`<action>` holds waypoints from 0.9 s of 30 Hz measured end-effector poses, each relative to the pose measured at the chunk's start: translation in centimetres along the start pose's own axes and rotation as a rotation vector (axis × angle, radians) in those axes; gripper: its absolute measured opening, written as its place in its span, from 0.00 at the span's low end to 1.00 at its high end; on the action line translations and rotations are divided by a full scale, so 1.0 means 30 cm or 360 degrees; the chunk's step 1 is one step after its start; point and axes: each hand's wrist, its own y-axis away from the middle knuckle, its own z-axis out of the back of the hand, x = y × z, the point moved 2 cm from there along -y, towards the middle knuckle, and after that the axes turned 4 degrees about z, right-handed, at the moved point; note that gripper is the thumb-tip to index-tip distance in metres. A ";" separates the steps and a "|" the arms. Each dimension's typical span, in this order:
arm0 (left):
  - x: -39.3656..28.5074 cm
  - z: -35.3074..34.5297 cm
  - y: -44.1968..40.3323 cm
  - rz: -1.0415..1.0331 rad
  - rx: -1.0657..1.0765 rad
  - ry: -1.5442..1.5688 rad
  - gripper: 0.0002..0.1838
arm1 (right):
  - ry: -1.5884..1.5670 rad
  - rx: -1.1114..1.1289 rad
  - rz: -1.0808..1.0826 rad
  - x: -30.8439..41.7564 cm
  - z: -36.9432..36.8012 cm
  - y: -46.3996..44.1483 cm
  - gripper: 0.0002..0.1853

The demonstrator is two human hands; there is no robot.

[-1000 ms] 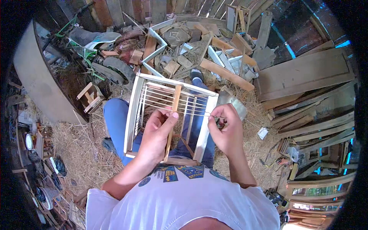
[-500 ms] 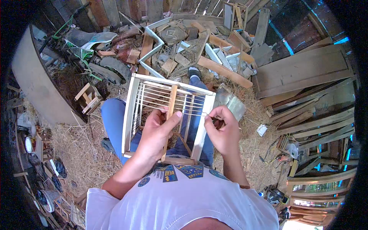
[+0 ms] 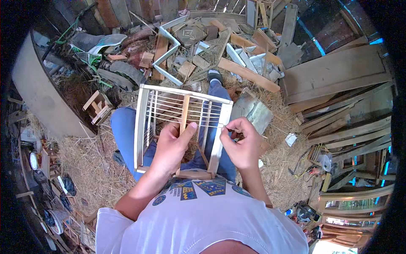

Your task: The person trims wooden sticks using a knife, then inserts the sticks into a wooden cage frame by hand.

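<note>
A small wooden cage-like frame (image 3: 142, 127) with thin horizontal rods (image 3: 164, 103) rests on my lap. My left hand (image 3: 174, 142) is closed round the frame's upright middle slat (image 3: 185, 111), its thumb in front and fingers partly hidden behind. At the frame's pale right post (image 3: 220, 142), my right hand (image 3: 243, 144) pinches the end of a thin rod (image 3: 211, 126) between thumb and forefinger. That rod runs across from the slat to the post. The other fingers of this hand are curled.
Straw (image 3: 101, 156) covers the ground. Ahead lie scrap boards (image 3: 249, 76) and a white zigzag wooden piece (image 3: 175, 44). A small wooden frame (image 3: 97, 107) stands at left, near a large curved panel (image 3: 46, 89). Planks (image 3: 338, 76) are stacked at right.
The cage frame has shifted slightly left, and both hands have moved with it. Their grips look the same.
</note>
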 end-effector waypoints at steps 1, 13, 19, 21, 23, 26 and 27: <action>0.009 0.006 -0.005 0.0002 0.0001 -0.0004 0.12 | -0.0002 -0.0002 -0.0003 -0.002 -0.002 0.003 0.09; 0.014 0.006 0.004 -0.0043 -0.0045 -0.0054 0.11 | -0.0173 -0.0023 -0.0104 -0.030 -0.012 0.018 0.08; 0.017 -0.003 0.009 -0.0033 -0.0016 -0.0004 0.11 | -0.0126 -0.0055 -0.0045 -0.055 -0.014 0.022 0.07; 0.030 0.003 0.001 -0.0053 -0.0012 0.0004 0.11 | -0.0188 -0.0057 -0.0075 -0.058 -0.013 0.023 0.08; 0.037 0.010 -0.003 -0.0054 -0.0004 -0.0008 0.11 | -0.0169 -0.0043 -0.0091 -0.045 -0.006 0.024 0.08; 0.030 0.009 0.004 -0.0021 -0.0007 -0.0075 0.10 | -0.0166 -0.0024 -0.0099 -0.048 -0.005 0.025 0.07; 0.028 0.006 0.006 0.0015 -0.0018 -0.0131 0.11 | -0.0181 -0.0022 -0.0093 -0.055 -0.007 0.024 0.07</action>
